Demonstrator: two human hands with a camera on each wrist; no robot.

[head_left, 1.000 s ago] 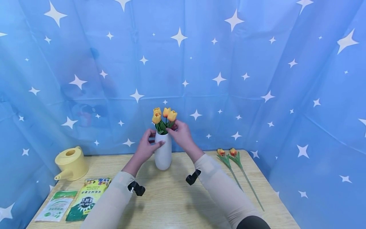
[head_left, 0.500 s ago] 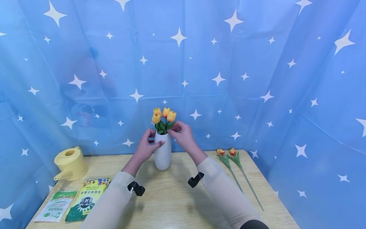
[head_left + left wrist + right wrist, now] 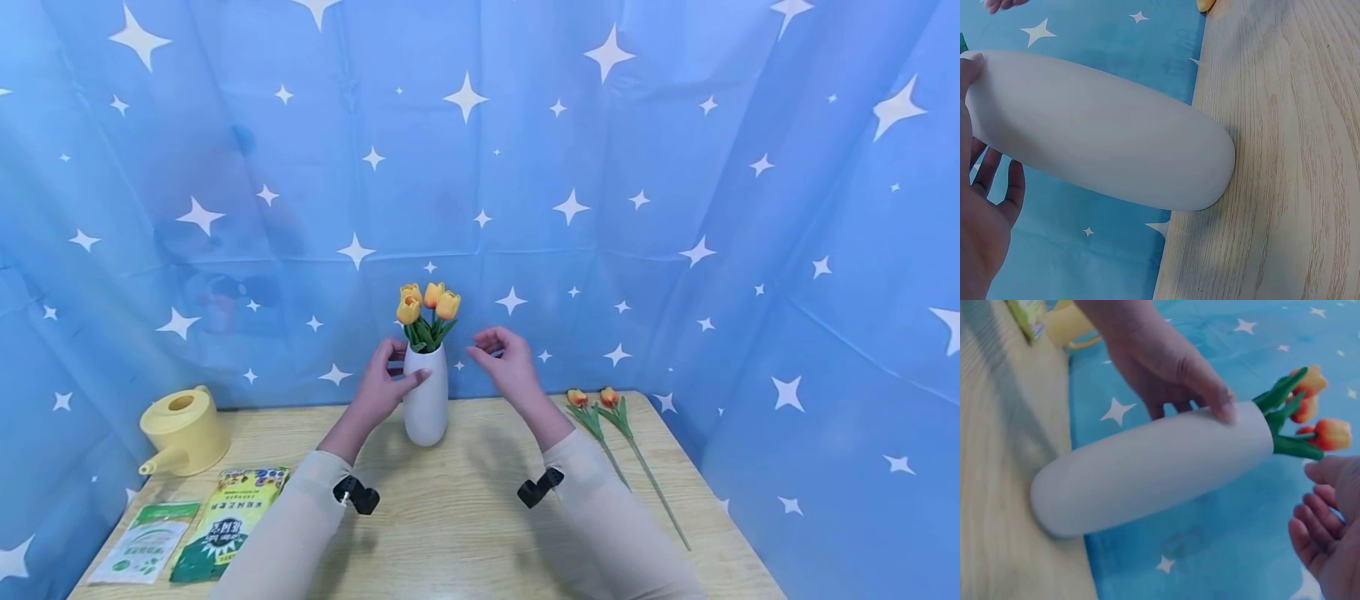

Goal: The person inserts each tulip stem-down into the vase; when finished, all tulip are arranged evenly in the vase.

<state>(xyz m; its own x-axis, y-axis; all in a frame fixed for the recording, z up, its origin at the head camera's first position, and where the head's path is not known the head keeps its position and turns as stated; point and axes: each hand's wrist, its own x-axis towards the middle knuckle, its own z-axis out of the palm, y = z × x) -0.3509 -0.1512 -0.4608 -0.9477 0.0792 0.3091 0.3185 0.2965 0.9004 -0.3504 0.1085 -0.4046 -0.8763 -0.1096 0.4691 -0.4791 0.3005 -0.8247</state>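
A tall white vase (image 3: 426,408) stands upright near the back of the table, holding several yellow-orange tulips (image 3: 447,306) with green leaves. My left hand (image 3: 381,385) grips the vase near its neck, thumb in front and fingers around the far side. To the right of the vase, my right hand (image 3: 513,368) hangs in the air, apart from the flowers. Its fingers are loosely bent with nothing between them, as the right wrist view also shows beside the tulip leaves (image 3: 1297,447). Two loose tulips (image 3: 609,397) lie on the table at the right, one stem partly behind my right sleeve.
A yellow watering can (image 3: 186,433) stands at the table's back left. In front of it lie a yellow-green bag (image 3: 228,525) and a white-green packet (image 3: 146,542). A blue star-patterned curtain (image 3: 480,183) hangs close behind the wooden table (image 3: 442,525).
My right hand has let go of the flower at the vase mouth and moved away to the right. The left hand keeps its grip on the vase.
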